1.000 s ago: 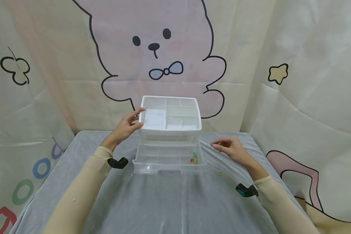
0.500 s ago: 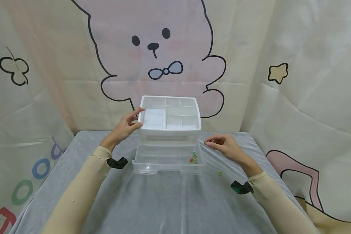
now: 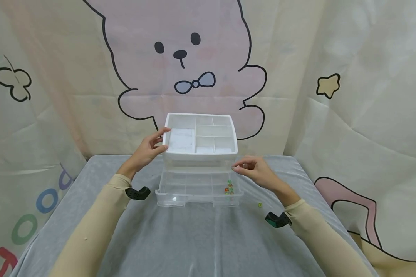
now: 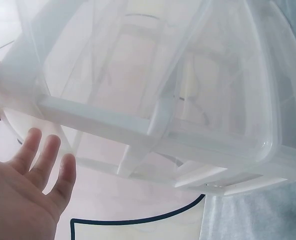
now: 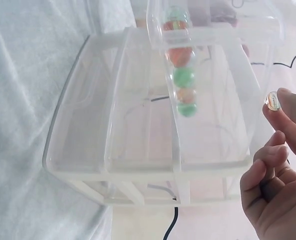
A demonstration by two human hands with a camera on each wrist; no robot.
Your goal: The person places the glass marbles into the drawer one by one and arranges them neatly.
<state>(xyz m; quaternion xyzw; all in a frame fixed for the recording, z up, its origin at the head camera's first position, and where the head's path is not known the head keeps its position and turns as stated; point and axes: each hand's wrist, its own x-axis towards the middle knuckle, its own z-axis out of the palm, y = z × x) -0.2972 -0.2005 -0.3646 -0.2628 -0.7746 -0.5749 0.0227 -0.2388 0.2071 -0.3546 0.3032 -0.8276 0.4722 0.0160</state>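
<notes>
A plastic drawer organizer with a white compartment tray top [image 3: 182, 141] stands at the table's middle. Its clear lower drawer [image 3: 198, 200] is pulled out toward me. Several green and orange glass marbles [image 3: 229, 187] lie in the drawer's right compartment. My left hand [image 3: 146, 151] grips the organizer's upper left edge between thumb and forefinger, its other fingers off the wall in the left wrist view. Beside the organizer's right side, my right hand [image 3: 260, 173] pinches a clear marble with an orange streak [image 5: 273, 101] between thumb and forefinger.
One yellow-green marble [image 3: 260, 205] lies on the grey tablecloth [image 3: 194, 242], to the right of the drawer. A curtain [image 3: 280, 38] with a cartoon bear hangs close behind the organizer. Dark cameras are strapped at both wrists.
My right hand has moved left with the pinched marble, from over the cloth to the organizer's right side. The left hand keeps its hold, and the drawer and its marbles stay put.
</notes>
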